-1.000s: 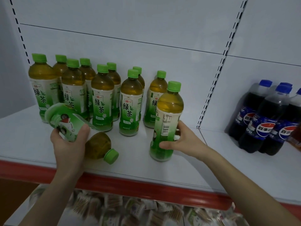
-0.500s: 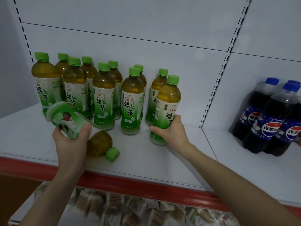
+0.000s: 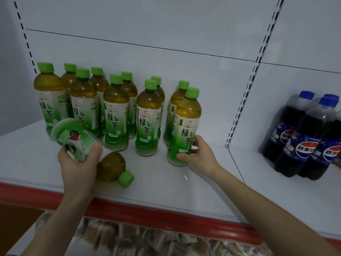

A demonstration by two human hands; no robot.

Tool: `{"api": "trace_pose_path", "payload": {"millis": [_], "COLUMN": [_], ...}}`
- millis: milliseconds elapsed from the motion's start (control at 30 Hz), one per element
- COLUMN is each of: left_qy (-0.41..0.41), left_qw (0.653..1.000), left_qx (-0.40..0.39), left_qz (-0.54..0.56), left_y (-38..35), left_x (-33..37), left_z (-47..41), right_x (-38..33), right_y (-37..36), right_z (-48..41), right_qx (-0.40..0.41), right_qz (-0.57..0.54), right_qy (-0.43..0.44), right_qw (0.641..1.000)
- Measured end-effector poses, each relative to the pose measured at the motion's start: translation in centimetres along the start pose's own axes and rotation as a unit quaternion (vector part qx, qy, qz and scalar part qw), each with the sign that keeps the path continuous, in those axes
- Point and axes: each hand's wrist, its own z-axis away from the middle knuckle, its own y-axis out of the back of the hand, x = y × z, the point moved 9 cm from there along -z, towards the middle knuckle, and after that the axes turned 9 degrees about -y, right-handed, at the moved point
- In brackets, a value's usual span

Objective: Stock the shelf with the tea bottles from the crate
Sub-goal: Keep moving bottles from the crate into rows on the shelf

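- Tea bottles [image 3: 115,115] of clear plastic, with green caps and green-and-white labels, stand in a bunch at the far left of the white metal shelf [image 3: 166,189] with the red front edge. I count nine that stand alone.
- The left hand [image 3: 77,170] grips one more, a tipped bottle [image 3: 77,141], round its label. The bottom points far and left, and the cap points near and right. I cannot tell if it touches the shelf.
- The right hand [image 3: 201,156] grips an upright bottle [image 3: 187,124] low down, with the thumb in front. This one stands on the shelf at the right end of the bunch, just in front of another.
- Dark cola bottles [image 3: 302,137] with blue caps stand well apart, far to the right.
- Small blurry packets [image 3: 147,239] lie on the level below.
- How far along: many tea bottles are up already, so I think a good part of the job is done. The upright bottle looks almost placed, and the hand only has to let go. The tipped bottle has yet to be stood up. The crate is not in view, so I cannot tell how many are left.
- What changed: one second ago the upright bottle was nearer, with its barcode side to the front. Now it is farther back in line, and its name faces front. The tipped bottle has hardly moved.
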Motion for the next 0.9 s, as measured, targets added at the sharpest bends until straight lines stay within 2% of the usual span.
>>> {"api": "trace_pose_path", "payload": {"millis": [900], "left_qy": [0.012], "left_qw": [1.0], "left_qx": [0.011], "left_qz": [0.015], "left_y": [0.2], "left_x": [0.3], "left_z": [0.2], "right_x": [-1.2], "right_y": [-1.8], "right_z": [-0.8], "right_qx": [0.0], "right_qz": [0.001], "right_qy": [0.009], "right_qw": [1.0]}}
